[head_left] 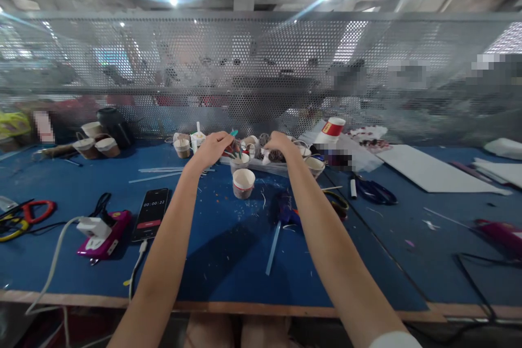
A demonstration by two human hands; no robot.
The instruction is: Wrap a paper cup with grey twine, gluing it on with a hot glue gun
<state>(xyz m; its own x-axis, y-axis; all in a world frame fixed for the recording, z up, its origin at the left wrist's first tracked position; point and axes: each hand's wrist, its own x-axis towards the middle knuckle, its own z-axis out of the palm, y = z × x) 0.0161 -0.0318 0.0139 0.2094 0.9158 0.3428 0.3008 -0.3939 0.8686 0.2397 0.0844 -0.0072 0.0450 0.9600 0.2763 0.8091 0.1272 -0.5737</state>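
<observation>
Both my arms stretch forward over the blue table. My left hand (215,148) is at a paper cup (240,163) with tools in it, including something with a teal end (234,133). Its fingers curl down beside these tools, and what they grip is hidden. My right hand (279,141) reaches into a long white tray (267,165) of small grey and white pieces. Those fingers are closed and pointing down, with their tips out of sight among the pieces. Nearer to me, between my forearms, an open paper cup (243,182) with a red line stands upright.
A blue glue gun (285,207) with a clear glue stick (273,249) lies beside my right forearm. Left are a phone (150,214) running a timer and a purple power strip (105,235) with cables. Dark-handled scissors (376,190) and white sheets (436,168) lie right. Perforated metal screen (228,76) behind.
</observation>
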